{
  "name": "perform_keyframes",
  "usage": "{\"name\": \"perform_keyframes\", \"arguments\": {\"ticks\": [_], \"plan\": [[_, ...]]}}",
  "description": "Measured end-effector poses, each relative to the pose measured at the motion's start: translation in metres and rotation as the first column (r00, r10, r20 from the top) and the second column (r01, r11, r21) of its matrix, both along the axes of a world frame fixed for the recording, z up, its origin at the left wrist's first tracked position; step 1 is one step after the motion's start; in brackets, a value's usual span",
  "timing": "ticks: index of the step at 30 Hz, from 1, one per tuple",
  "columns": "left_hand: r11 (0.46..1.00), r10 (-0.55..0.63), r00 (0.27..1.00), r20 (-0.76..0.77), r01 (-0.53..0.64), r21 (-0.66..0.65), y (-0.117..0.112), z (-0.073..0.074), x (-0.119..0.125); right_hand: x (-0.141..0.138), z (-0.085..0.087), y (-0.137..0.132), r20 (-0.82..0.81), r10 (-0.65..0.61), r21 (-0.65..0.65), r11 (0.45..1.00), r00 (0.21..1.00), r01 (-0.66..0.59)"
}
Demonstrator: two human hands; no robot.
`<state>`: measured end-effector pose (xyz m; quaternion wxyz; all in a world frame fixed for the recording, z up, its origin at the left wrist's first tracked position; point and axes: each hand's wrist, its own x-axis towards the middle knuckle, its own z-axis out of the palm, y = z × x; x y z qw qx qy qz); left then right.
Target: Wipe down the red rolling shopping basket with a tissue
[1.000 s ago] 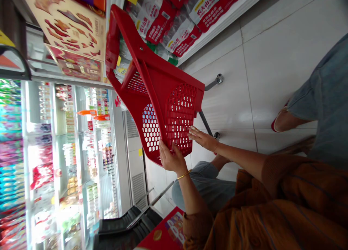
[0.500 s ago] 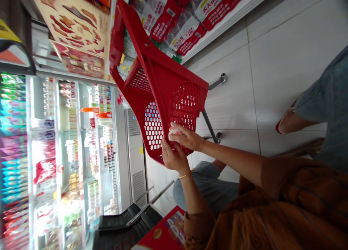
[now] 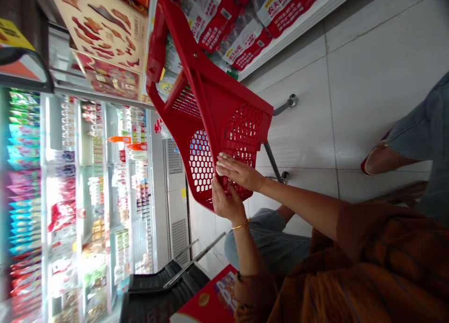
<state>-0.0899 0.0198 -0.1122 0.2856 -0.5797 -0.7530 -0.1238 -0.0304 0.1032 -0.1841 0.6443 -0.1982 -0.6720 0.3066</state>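
A red plastic shopping cart point(image 3: 219, 86) with honeycomb holes in its walls stands in front of me, seen sideways in the view. My right hand point(image 3: 243, 173) lies over the cart's near rim, pressing a crumpled white wipe point(image 3: 220, 169) against it. Most of the wipe is hidden under the fingers. Close beside it, my left hand point(image 3: 228, 203), with a gold bangle at the wrist, grips the same rim, fingers on one side and thumb on the other.
Packs of bottled water point(image 3: 242, 42) with red labels sit on a low white shelf. A lit display fridge point(image 3: 84, 196) holds packaged goods. Black baskets point(image 3: 157, 295) and a red box point(image 3: 208, 297) are near my left side. The floor point(image 3: 365, 93) is pale tile.
My right hand has slid slightly along the rim and flattened over the wipe, covering more of it. My left hand keeps its place on the cart. The view has shifted a little.
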Motion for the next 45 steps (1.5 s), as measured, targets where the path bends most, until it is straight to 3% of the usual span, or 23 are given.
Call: {"name": "perform_keyframes", "arguments": {"ticks": [4, 10, 14, 23, 30, 35, 39, 45], "plan": [[1.0, -0.017, 1.0, -0.006, 0.017, -0.009, -0.002, 0.0, -0.004, 0.003, -0.007, -0.003, -0.002, -0.033, 0.038, 0.999, 0.999, 0.033], [0.997, -0.071, 0.997, -0.043, 0.072, 0.014, -0.006, -0.001, -0.014, 0.002, -0.04, -0.012, 0.039, -0.088, 0.055, 0.995, 0.995, 0.085], [0.998, -0.061, 0.998, -0.019, 0.061, 0.008, -0.01, -0.002, -0.021, 0.005, -0.05, -0.019, 0.09, -0.074, 0.041, 0.997, 0.993, 0.07], [0.993, -0.117, 0.993, 0.028, 0.118, -0.015, -0.02, 0.006, -0.02, 0.01, -0.045, -0.025, 0.139, -0.014, 0.045, 0.999, 0.99, 0.008], [0.994, -0.106, 0.992, 0.07, 0.105, 0.023, 0.009, 0.022, -0.003, 0.007, -0.044, -0.026, 0.105, -0.017, 0.021, 1.0, 0.994, 0.015], [0.993, -0.101, 0.986, 0.133, 0.108, -0.05, 0.024, 0.015, -0.003, 0.001, -0.021, -0.016, 0.013, -0.078, 0.068, 0.995, 0.997, 0.077], [0.998, -0.058, 0.991, 0.118, 0.06, -0.02, 0.022, 0.006, -0.006, -0.001, 0.001, -0.004, 0.031, -0.049, 0.111, 0.993, 0.998, 0.045], [0.999, -0.037, 0.996, 0.076, 0.037, -0.001, 0.022, 0.002, -0.008, -0.001, 0.004, 0.009, 0.095, -0.023, 0.145, 0.989, 0.995, 0.009]]}}
